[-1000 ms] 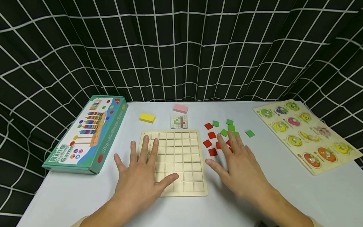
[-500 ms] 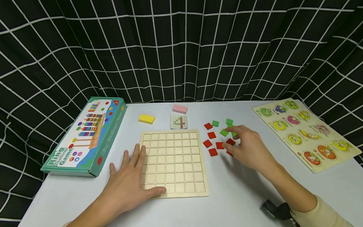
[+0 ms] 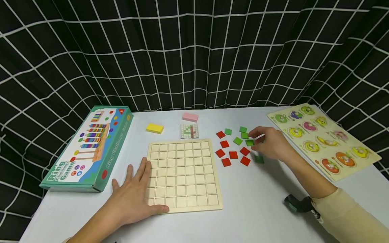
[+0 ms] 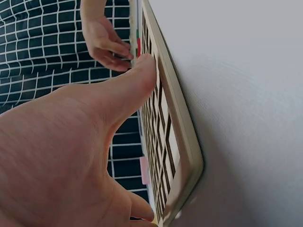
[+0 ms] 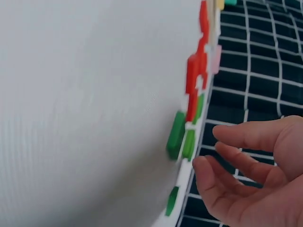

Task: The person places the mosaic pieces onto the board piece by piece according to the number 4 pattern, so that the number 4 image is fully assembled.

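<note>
A pale wooden grid board [image 3: 186, 172] lies on the white table. My left hand [image 3: 130, 197] rests at its left side, fingers extended along the edge and thumb over the near left corner. In the left wrist view that thumb [image 4: 137, 78] touches the rim. To the board's right lie several red square tiles [image 3: 233, 155] and several green square tiles [image 3: 237, 141]. My right hand [image 3: 270, 143] is over the right side of the green ones, fingers loosely bent. Its thumb and fingertips stand apart in the right wrist view, with nothing visible between them.
Behind the board are a small grid-pattern card [image 3: 189, 131], a pink block [image 3: 190, 117] and a yellow block [image 3: 154, 128]. A green game box [image 3: 86, 148] lies left; a fruit puzzle board [image 3: 323, 141] lies right. A dark object [image 3: 299, 204] is by the right sleeve.
My left hand has slid left and toward me, to the board's edge. My right hand has moved right from above the red tiles, its spread fingers now bent beside the green tiles.
</note>
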Demonstrator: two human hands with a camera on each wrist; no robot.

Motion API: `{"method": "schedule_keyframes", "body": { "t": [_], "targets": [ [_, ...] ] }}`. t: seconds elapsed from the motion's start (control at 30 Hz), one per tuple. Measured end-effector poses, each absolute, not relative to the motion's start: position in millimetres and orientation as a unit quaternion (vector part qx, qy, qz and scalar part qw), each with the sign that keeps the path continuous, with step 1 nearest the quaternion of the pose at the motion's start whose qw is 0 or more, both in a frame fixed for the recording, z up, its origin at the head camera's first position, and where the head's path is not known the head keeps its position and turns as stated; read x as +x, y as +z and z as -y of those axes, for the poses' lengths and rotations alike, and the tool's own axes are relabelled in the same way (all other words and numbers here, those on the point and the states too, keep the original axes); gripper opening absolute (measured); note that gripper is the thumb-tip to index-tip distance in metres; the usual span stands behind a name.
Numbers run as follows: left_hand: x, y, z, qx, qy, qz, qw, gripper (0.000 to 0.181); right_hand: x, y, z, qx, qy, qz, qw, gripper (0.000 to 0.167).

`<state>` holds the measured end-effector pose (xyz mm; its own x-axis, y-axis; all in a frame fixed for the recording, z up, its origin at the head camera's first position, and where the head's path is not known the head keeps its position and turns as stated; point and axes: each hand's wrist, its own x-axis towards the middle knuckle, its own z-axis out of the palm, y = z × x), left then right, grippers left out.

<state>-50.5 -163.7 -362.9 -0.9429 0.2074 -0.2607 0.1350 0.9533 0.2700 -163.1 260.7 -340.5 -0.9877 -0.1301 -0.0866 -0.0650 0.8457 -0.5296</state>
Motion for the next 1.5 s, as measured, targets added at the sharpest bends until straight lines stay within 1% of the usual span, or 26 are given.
{"method": "schedule_keyframes", "body": {
  "t": [0.17,0.4,0.67,0.93,1.27,1.5],
  "targets": [
    [-52.6,-365.5,166.2,0.091,0.123,-0.976,0.154,0.148,-173.9,-345.7,-267.7,-0.055,-0.279,-0.956,0.068,0.035],
    [-55.0,-367.3,167.7,0.098,0.120,-0.974,0.162,0.146,-179.6,-351.3,-270.9,-0.045,-0.282,-0.955,0.084,0.036],
    [-56.1,-365.2,169.5,0.097,0.117,-0.974,0.169,0.146,-183.8,-355.1,-272.7,-0.051,-0.284,-0.954,0.077,0.034],
    [-56.4,-365.1,170.2,0.102,0.122,-0.973,0.169,0.146,-190.8,-352.7,-274.7,-0.064,-0.290,-0.953,0.061,0.026],
    [-55.5,-367.0,170.3,0.101,0.122,-0.973,0.171,0.146,-215.7,-348.7,-268.0,-0.049,-0.294,-0.953,0.060,0.031],
    [-55.6,-367.7,169.7,0.095,0.126,-0.972,0.174,0.145,-231.6,-353.0,-262.0,-0.027,-0.306,-0.949,0.073,0.034]
  ]
}}
